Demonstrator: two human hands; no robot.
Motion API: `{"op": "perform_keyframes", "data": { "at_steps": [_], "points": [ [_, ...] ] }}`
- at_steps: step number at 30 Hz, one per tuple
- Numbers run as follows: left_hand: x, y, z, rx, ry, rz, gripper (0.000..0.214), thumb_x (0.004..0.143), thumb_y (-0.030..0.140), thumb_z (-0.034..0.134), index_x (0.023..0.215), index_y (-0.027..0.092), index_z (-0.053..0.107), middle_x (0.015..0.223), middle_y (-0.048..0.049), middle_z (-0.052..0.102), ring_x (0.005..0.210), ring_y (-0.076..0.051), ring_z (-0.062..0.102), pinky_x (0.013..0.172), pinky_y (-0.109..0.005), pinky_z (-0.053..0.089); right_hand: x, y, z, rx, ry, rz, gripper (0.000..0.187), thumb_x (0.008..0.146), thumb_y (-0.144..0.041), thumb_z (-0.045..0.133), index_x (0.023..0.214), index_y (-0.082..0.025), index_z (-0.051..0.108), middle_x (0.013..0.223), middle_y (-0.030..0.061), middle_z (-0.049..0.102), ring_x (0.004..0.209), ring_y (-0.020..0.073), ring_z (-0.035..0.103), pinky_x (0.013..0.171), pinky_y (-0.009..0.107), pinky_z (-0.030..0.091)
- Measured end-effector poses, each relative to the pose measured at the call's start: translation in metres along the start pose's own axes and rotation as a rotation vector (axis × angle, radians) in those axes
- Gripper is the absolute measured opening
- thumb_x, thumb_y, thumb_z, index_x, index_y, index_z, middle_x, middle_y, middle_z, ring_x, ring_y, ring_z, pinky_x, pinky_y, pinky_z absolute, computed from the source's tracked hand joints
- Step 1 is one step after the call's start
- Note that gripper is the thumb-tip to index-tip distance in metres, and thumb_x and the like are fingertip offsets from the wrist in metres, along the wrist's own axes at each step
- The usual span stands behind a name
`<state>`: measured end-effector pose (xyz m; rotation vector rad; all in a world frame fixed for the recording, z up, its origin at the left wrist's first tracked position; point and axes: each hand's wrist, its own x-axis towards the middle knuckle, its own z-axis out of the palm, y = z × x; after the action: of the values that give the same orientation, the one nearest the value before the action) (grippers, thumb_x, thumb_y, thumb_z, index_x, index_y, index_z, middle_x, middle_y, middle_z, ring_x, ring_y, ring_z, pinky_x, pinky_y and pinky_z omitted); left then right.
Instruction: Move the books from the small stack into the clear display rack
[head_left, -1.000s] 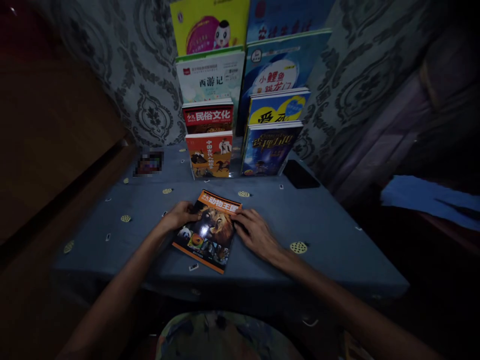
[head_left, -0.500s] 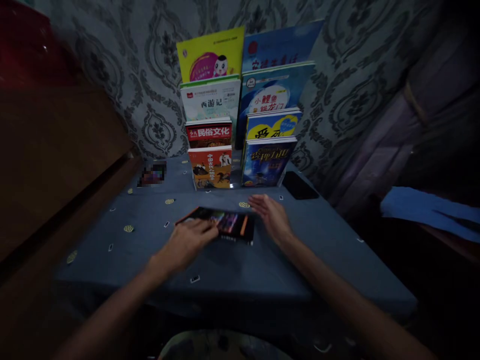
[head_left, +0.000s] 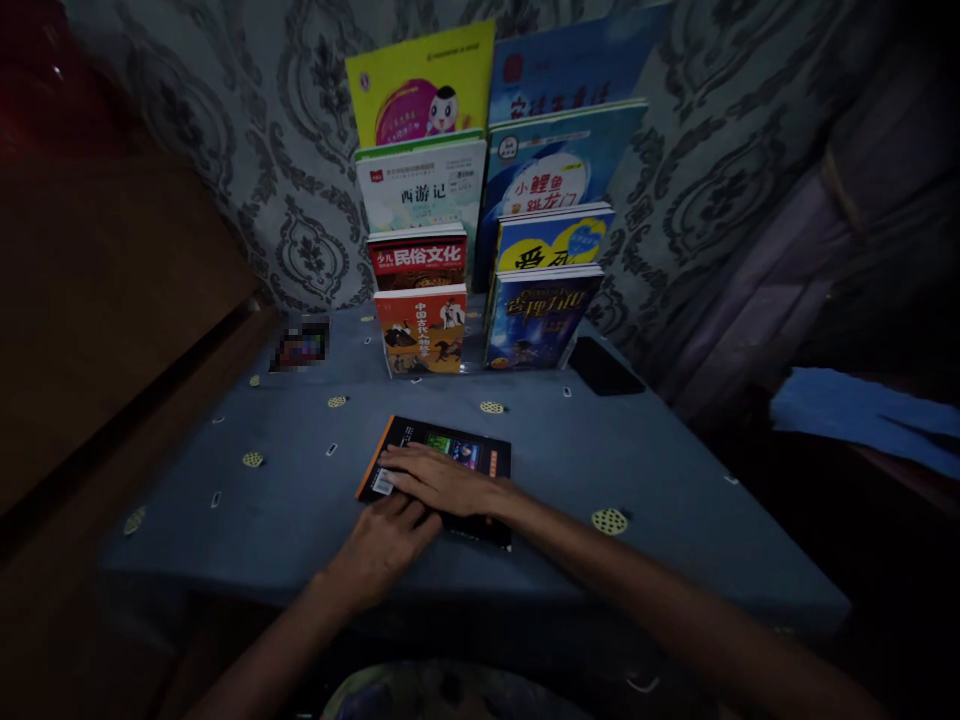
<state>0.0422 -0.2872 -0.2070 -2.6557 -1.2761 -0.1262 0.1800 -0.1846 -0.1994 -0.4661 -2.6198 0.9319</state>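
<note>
A black book [head_left: 484, 530] with an orange spine lies flat on the table, its back cover with a barcode facing up. My right hand [head_left: 442, 482] rests flat across the middle of this cover, fingers stretched out to the left. Just nearer to me, my left hand [head_left: 390, 545] lies at the book's near left edge, palm down and fingers slightly bent. Its fingertips touch or sit just below the right hand's fingers; exactly where they end is hard to see. Neither hand grips the book.
Behind the book, two stepped columns of upright books stand on the blue tablecloth [head_left: 285, 520], with an orange book [head_left: 422, 335] and a dark blue book [head_left: 536, 320] in front. A black flat object [head_left: 604, 367] lies to their right. A small blurred item [head_left: 300, 345] is at the left.
The book has come nearer and lies flatter. My right hand has moved left from beside the book onto its cover. My left hand has slid down toward the near edge.
</note>
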Motion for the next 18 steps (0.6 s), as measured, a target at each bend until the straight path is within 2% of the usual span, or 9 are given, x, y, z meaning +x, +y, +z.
{"op": "perform_keyframes", "data": {
  "at_steps": [4, 8, 12, 18],
  "points": [
    [-0.001, -0.002, 0.006, 0.000, 0.130, 0.050, 0.027, 0.089, 0.010, 0.055, 0.115, 0.014, 0.056, 0.113, -0.0101, 0.069, 0.104, -0.023, 0.066, 0.084, -0.032, 0.055, 0.016, 0.022, -0.002, -0.071, 0.038, 0.090, 0.042, 0.100, -0.031, 0.040, 0.137, -0.015, 0.052, 0.144, 0.0126, 0.052, 0.140, 0.0219, 0.039, 0.118, 0.046, 0.025],
    [-0.003, -0.005, 0.015, -0.001, 0.189, 0.062, 0.026, 0.089, 0.009, 0.051, 0.114, 0.014, 0.057, 0.115, -0.0107, 0.069, 0.112, -0.023, 0.064, 0.091, -0.031, 0.053, 0.010, 0.041, -0.004, -0.111, 0.118, 0.162, 0.044, 0.099, -0.031, 0.039, 0.139, -0.015, 0.050, 0.147, 0.0133, 0.047, 0.142, 0.0234, 0.036, 0.119, 0.048, 0.026],
    [-0.004, -0.005, 0.020, 0.009, 0.230, 0.043, 0.027, 0.089, 0.007, 0.050, 0.114, 0.015, 0.058, 0.114, -0.0103, 0.070, 0.110, -0.022, 0.065, 0.089, -0.030, 0.055, -0.012, 0.053, -0.006, -0.145, 0.197, 0.193, 0.046, 0.099, -0.034, 0.037, 0.139, -0.014, 0.050, 0.146, 0.0150, 0.048, 0.139, 0.0246, 0.041, 0.117, 0.051, 0.029],
    [-0.006, -0.005, 0.022, -0.001, 0.282, 0.048, 0.027, 0.092, 0.008, 0.047, 0.114, 0.015, 0.061, 0.115, -0.0101, 0.071, 0.109, -0.021, 0.067, 0.089, -0.029, 0.056, -0.061, 0.052, -0.009, -0.209, 0.252, 0.206, 0.045, 0.100, -0.036, 0.036, 0.141, -0.020, 0.048, 0.149, 0.0109, 0.046, 0.140, 0.0235, 0.039, 0.118, 0.053, 0.027]
  ]
}}
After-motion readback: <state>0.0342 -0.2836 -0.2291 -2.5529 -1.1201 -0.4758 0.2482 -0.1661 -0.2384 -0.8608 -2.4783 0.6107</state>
